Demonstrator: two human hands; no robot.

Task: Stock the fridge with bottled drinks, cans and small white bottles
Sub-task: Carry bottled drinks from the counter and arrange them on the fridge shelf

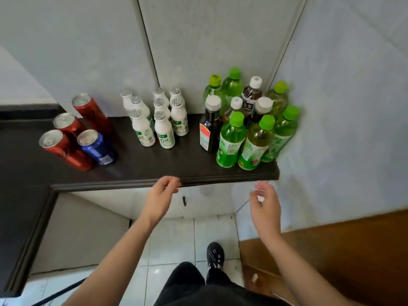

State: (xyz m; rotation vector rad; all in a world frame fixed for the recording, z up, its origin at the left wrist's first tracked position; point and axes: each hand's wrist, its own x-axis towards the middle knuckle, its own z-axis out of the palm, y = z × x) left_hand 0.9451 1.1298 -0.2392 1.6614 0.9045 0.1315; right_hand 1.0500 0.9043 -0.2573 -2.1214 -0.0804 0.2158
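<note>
Hovering left hand (160, 195), right hand (265, 204), fingers relaxed

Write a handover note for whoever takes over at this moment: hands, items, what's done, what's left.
Left hand: empty, fingers loosely curled, at the counter edge.
Right hand: likewise empty, just below that edge.
Standing on the counter: three red cans and a blue can at left, small white bottles mid-counter, bottled drinks in the right corner.
Done: nothing visibly stocked; no fridge in view.
Left: move every group into the fridge.
</note>
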